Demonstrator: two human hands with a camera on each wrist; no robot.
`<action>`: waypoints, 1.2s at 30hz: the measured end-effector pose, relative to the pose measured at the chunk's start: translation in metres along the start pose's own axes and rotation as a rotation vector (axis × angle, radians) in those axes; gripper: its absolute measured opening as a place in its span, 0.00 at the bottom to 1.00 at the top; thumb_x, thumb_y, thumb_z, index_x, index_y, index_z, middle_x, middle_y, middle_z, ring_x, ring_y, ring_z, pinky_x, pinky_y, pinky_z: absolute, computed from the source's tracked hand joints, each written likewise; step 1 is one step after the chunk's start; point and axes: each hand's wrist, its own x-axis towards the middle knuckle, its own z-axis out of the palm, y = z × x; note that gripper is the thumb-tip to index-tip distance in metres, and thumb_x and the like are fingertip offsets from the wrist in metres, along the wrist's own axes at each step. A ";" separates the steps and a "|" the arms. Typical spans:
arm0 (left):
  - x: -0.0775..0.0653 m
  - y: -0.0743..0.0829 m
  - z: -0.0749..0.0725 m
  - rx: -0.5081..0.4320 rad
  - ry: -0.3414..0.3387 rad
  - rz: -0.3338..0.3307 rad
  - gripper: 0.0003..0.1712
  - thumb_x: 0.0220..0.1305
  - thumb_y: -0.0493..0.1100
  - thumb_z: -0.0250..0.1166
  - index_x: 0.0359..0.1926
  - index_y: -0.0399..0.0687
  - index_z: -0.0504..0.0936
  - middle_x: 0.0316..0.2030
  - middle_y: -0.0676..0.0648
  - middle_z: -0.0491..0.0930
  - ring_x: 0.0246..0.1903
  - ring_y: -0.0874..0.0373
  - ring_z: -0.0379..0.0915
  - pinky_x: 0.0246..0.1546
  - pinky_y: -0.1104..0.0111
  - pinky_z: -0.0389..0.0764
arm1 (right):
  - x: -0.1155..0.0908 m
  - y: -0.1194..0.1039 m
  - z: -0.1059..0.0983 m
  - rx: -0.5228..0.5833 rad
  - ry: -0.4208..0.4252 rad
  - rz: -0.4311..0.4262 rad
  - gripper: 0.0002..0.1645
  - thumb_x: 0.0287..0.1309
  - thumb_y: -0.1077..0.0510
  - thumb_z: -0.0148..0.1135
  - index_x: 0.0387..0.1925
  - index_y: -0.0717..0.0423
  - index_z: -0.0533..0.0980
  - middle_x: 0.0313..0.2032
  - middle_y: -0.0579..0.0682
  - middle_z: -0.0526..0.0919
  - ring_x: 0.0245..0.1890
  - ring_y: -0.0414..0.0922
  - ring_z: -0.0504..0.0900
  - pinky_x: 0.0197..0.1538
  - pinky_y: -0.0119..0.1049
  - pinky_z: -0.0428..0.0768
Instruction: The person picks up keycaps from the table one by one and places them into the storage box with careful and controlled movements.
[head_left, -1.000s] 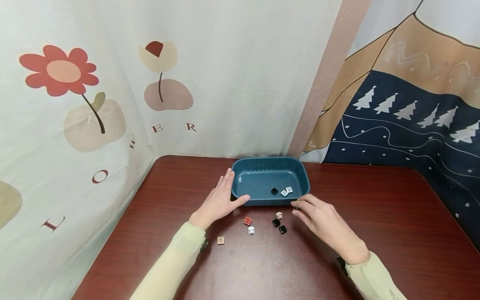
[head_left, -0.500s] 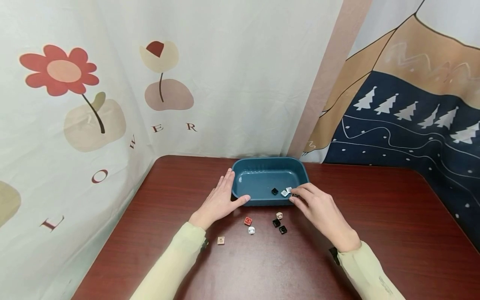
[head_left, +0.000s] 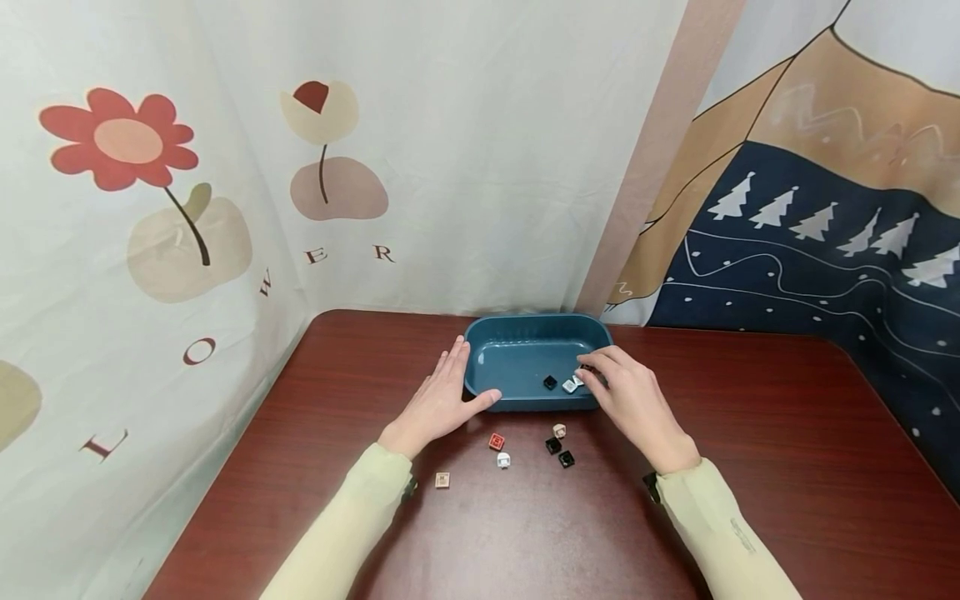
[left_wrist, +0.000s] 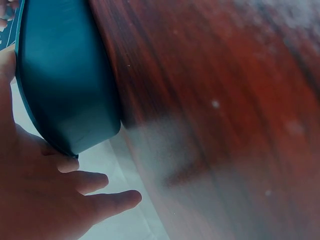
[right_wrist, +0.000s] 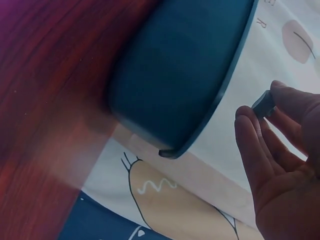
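My right hand [head_left: 633, 400] pinches a dark keycap [right_wrist: 263, 104] between thumb and fingertips, held above the right end of the blue basin [head_left: 525, 406]. Inside that basin lie a black keycap [head_left: 550, 382] and a white keycap [head_left: 569, 387]; another white one is partly covered by the right fingers. At the basin's left end, my left hand [head_left: 438, 400] rests with straight fingers along the outside and its thumb over the front rim. In the left wrist view, the fingers of this hand [left_wrist: 55, 195] spread past the basin's corner.
On the brown table [head_left: 480, 550], in front of the basin, lie a red keycap [head_left: 497, 442], a white keycap [head_left: 503, 460], a beige keycap [head_left: 442, 481], a pinkish keycap [head_left: 559, 431] and two black keycaps [head_left: 566, 459]. A printed curtain [head_left: 480, 167] hangs behind the table.
My right hand has lifted the dark keycap from near the basin's front right corner, over the rim, to above the inside. The left hand has stayed in place.
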 end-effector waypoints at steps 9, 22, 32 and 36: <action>0.000 0.001 -0.001 0.004 -0.005 -0.004 0.64 0.54 0.82 0.48 0.77 0.49 0.38 0.76 0.52 0.34 0.74 0.47 0.36 0.67 0.45 0.52 | 0.014 0.004 0.014 -0.005 -0.027 0.018 0.12 0.58 0.56 0.69 0.43 0.56 0.84 0.39 0.49 0.82 0.38 0.43 0.81 0.39 0.40 0.81; -0.002 0.002 -0.002 -0.004 -0.002 -0.003 0.64 0.54 0.82 0.47 0.77 0.48 0.39 0.76 0.51 0.35 0.74 0.47 0.35 0.66 0.44 0.52 | 0.028 0.008 0.031 -0.003 -0.140 0.091 0.13 0.59 0.55 0.67 0.43 0.58 0.85 0.38 0.51 0.83 0.38 0.46 0.82 0.39 0.42 0.82; -0.002 0.002 -0.003 -0.002 -0.004 -0.009 0.63 0.54 0.82 0.48 0.77 0.49 0.39 0.76 0.52 0.35 0.74 0.47 0.36 0.66 0.43 0.52 | 0.031 0.012 0.041 -0.022 -0.207 0.136 0.14 0.59 0.55 0.68 0.43 0.58 0.85 0.39 0.51 0.84 0.40 0.46 0.82 0.42 0.43 0.82; -0.002 0.003 -0.003 -0.004 0.001 -0.006 0.64 0.54 0.82 0.48 0.77 0.49 0.39 0.76 0.52 0.35 0.74 0.47 0.36 0.66 0.43 0.52 | 0.033 0.013 0.043 -0.031 -0.233 0.156 0.14 0.60 0.55 0.67 0.44 0.58 0.85 0.40 0.52 0.84 0.42 0.47 0.82 0.45 0.44 0.81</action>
